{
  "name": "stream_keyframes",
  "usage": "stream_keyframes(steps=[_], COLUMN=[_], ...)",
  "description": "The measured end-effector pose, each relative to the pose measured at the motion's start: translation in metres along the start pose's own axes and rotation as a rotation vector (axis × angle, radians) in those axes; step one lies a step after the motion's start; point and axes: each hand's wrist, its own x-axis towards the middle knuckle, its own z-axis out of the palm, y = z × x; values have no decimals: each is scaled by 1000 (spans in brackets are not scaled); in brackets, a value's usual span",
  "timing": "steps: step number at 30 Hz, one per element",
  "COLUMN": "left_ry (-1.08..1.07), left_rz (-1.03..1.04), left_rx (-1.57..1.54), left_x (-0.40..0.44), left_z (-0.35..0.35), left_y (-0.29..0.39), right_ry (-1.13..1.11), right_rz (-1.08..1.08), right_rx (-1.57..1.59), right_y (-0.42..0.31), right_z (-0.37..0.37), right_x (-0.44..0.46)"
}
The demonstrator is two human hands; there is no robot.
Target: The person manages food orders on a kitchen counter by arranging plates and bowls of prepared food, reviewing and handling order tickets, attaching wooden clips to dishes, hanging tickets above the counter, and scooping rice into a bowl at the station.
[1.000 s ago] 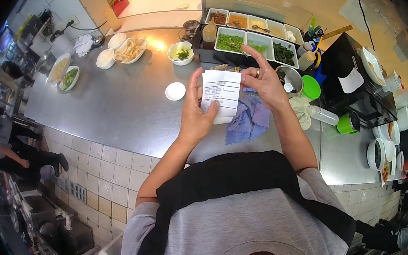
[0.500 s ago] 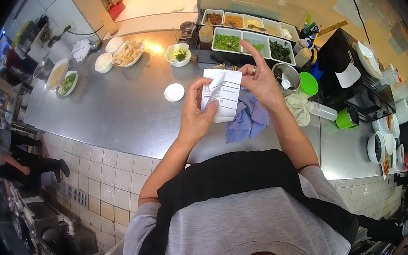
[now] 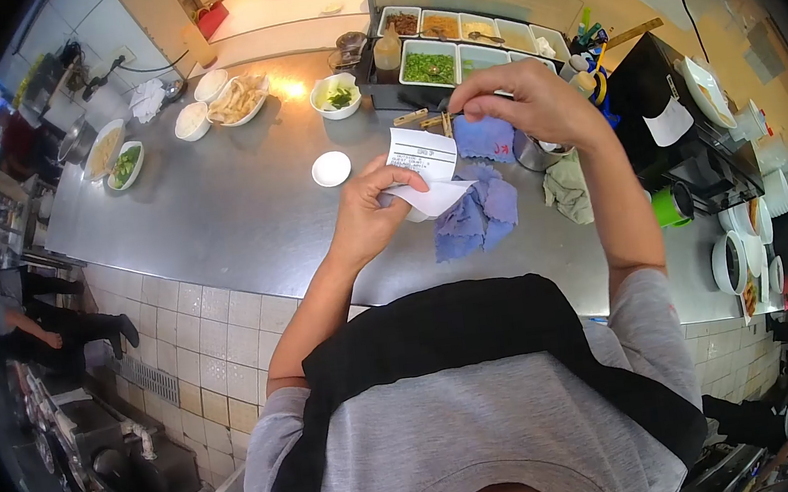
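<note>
My left hand (image 3: pixel 364 218) is closed on white printed order slips (image 3: pixel 423 155), thumb on top, the paper folded and standing up from the fingers. My right hand (image 3: pixel 533 102) is raised to the right, fingers curved and thumb a little apart from them, with nothing visible in it. It hangs over the front of the topping bins and hides some of them. Just below it lies a blue cloth (image 3: pixel 484 137) with red marking. Another crumpled blue cloth (image 3: pixel 477 213) rests on the counter beside the slips. Wooden clothespins (image 3: pixel 411 116) sit by the bins.
A small white dish (image 3: pixel 331 168) stands on the steel counter (image 3: pixel 216 193). Bowls of food, including a bowl with greens (image 3: pixel 336 96), line the back. Chopped scallions (image 3: pixel 429 68) fill one bin. A pale cloth (image 3: pixel 568 189) and a green cup (image 3: pixel 669 207) are at right.
My right hand has let go of the slips and moved up and right. The slips, now in my left hand alone, are folded open differently. The red-marked blue cloth has come into view.
</note>
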Motion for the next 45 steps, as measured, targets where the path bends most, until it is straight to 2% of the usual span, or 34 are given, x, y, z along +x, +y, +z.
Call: stream_keyframes(steps=[1,2,5,8,14,17,20,23,25,27,29,31,33,35,36,37,39,42,45], left_ry=[-5,-24,-84,-143,-250,-282,-292,-244,-159,-62,-4,32,58,96,113,130,159,176,181], left_rz=[12,4,4,28,33,25,32,-37,-56,-82,-184,-247,-285,-300,-309,-322,-313,-312,-311], left_rx=[8,6,19,38,26,77,55,22,-40,-112,-266,-407,-469,-520,-538,-554,-578,-590,-599], left_x=[0,0,-2,-4,-4,-1,5,6,6,7,9,14,15,18,18,18,19,20,21], left_z=[0,0,-4,-7,-8,-5,2,8,8,11,17,22,26,29,31,31,28,27,25], left_y=[1,1,3,7,13,18,13,7,-5,-13,-14,-16,-20,-18,-16,-14,-16,-14,-19], right_ry=[-120,-197,-352,-539,-660,-617,-504,-220,163,492,556,493,640,711,558,623,918,1071,1197], right_rz=[54,-46,16,-4,35,-9,-34,185,404,608,826,934,1025,1170,1288,1256,1111,1095,961], right_rx=[-34,-128,-303,-348,-306,-273,-270,-275,-422,-389,-513,-496,-531,-410,-302,-171,191,484,730], right_y=[-8,-5,-31,-35,-31,-20,-9,15,71,141,228,285,332,350,363,387,393,385,393], right_z=[-2,-3,-6,-5,6,7,-1,-33,-56,-79,-91,-79,-53,-41,-47,-43,-33,-32,-34], right_x=[1,6,12,23,36,32,11,-16,-45,-81,-119,-145,-165,-174,-176,-183,-185,-176,-181])
